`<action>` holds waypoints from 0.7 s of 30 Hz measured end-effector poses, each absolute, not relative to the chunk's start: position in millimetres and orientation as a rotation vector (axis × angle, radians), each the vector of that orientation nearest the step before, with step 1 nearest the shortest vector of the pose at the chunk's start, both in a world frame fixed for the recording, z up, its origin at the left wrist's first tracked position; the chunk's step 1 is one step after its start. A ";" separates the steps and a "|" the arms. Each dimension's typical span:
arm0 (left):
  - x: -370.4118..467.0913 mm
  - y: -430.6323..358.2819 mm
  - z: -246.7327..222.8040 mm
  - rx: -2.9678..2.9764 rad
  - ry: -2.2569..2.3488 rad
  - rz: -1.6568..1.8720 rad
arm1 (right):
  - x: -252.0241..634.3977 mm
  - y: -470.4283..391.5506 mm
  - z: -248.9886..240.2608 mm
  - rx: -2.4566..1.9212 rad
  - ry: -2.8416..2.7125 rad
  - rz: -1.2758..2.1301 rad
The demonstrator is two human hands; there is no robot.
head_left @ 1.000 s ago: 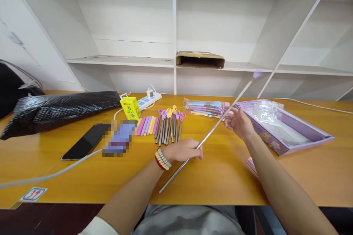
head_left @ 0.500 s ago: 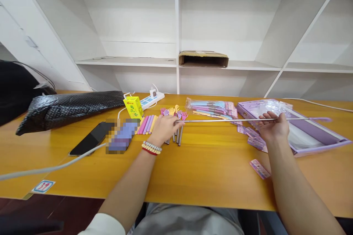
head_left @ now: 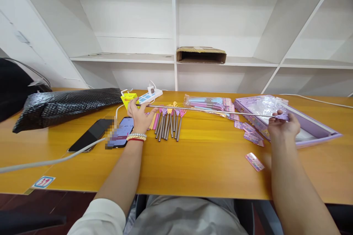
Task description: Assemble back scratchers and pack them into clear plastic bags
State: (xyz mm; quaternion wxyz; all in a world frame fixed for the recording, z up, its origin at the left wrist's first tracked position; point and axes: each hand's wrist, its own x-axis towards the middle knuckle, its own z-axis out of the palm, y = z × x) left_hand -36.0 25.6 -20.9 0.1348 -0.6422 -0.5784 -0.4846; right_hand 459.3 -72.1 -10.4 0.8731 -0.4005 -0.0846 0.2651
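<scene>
One extended back scratcher [head_left: 206, 111] stretches from the right hand [head_left: 284, 126], fingers closed around its purple claw [head_left: 281, 116], to the left hand [head_left: 142, 115], half-curled at the other end, grip unclear. Between them lie at least seven shorter scratchers [head_left: 168, 123]; two phones [head_left: 89, 136] lie left, one purple box [head_left: 317, 126] right.

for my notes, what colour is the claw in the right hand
The claw is light purple, head view.

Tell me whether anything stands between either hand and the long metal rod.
Nothing visible does: the right hand holds the metal rod at its purple claw, and the left hand is at the other end.
</scene>
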 end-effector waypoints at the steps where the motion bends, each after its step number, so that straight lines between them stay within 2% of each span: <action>1: -34.9 24.8 -20.8 -1.842 -1.680 -1.438 | 461.3 -72.0 -11.2 -0.781 -0.158 0.578; 9: -33.4 29.4 -23.9 -1.876 -1.699 -1.650 | 463.8 -74.3 -15.1 -0.576 -0.060 0.636; 15: -42.4 41.1 -28.6 -1.685 -1.830 -1.728 | 453.6 -75.3 -14.5 -0.480 -0.156 0.697; 17: -43.5 45.0 -30.0 -1.644 -1.821 -1.867 | 451.9 -74.2 -14.2 -0.472 -0.145 0.683; 21: -44.4 56.2 -31.6 -1.491 -1.771 -2.431 | 451.0 -73.0 -10.9 -0.432 -0.072 0.626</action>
